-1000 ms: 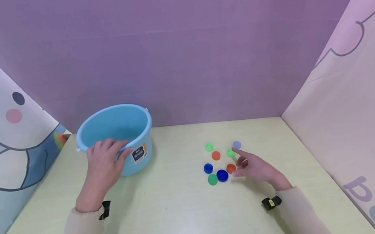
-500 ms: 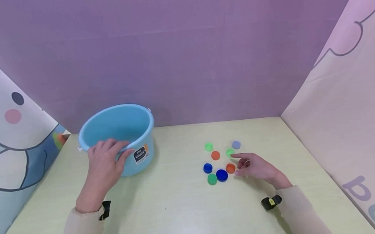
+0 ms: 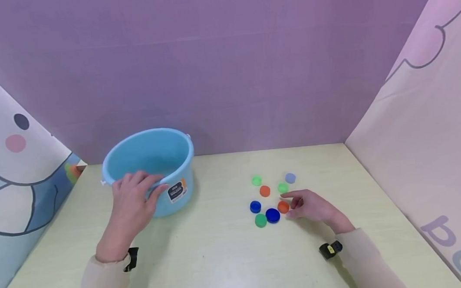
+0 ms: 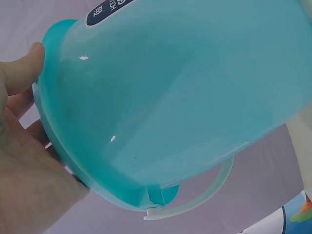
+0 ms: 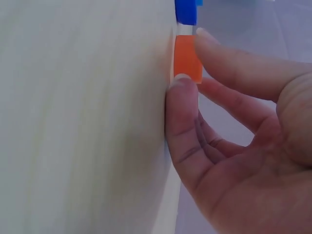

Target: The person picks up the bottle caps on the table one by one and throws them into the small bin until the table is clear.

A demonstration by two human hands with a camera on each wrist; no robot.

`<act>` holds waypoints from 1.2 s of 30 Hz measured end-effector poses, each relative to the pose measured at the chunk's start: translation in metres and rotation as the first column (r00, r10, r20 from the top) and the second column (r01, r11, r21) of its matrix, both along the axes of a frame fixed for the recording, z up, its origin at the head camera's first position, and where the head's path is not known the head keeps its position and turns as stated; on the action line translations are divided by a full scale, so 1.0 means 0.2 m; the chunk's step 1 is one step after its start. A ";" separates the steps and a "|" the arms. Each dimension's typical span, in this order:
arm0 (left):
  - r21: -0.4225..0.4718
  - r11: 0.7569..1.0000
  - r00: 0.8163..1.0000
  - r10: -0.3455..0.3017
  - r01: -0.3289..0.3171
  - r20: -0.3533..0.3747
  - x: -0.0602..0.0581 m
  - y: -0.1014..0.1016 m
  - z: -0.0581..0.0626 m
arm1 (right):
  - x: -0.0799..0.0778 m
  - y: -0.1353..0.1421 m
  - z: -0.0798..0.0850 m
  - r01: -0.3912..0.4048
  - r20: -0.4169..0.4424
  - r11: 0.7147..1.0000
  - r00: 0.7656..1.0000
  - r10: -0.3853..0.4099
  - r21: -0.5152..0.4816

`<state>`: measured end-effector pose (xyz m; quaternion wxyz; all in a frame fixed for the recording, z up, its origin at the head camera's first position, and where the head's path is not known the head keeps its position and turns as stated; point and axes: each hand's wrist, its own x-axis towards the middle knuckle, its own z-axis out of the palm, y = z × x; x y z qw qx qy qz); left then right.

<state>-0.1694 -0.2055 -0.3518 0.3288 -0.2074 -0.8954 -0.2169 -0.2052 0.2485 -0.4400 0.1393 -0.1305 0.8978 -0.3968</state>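
Note:
A light blue plastic bucket [image 3: 179, 175] stands at the left, its mouth tilted toward the person. My left hand [image 3: 133, 201] grips its near rim, the thumb outside and the fingers over the edge; the left wrist view shows the bucket wall close up. My right hand [image 3: 314, 207] is at an orange bottle cap [image 3: 283, 207] on the table. Index finger and thumb spread around the cap, with a gap showing beside the index fingertip. In the right wrist view a bent finger is right at the edge of the orange cap [image 5: 186, 56], and the thumb overlaps it.
Several more caps lie around it: a dark blue one [image 3: 273, 215], a blue one [image 3: 255, 207], a green one [image 3: 260, 220], another orange one [image 3: 265, 191], light green ones and a pale purple one [image 3: 290, 178]. A purple backdrop [image 3: 227, 74] rises behind the table.
My left hand and the bucket have shifted slightly to the right. The right index finger has come down from the light green cap toward the orange cap. The caps have stayed put.

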 end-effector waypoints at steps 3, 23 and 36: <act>0.000 1.000 1.000 -0.009 0.009 -0.005 0.00 0.00 0.00 | 0.00 -0.01 0.00 0.000 -0.015 1.000 1.000 0.000 0.011; 0.006 0.996 0.996 -0.084 0.084 -0.025 0.01 0.04 -0.01 | 0.01 -0.03 0.00 0.062 -0.034 0.998 0.998 -0.061 0.031; 0.002 0.994 0.994 -0.110 0.110 -0.013 0.01 0.06 -0.01 | 0.01 -0.04 0.02 0.140 -0.039 0.990 0.989 -0.139 0.000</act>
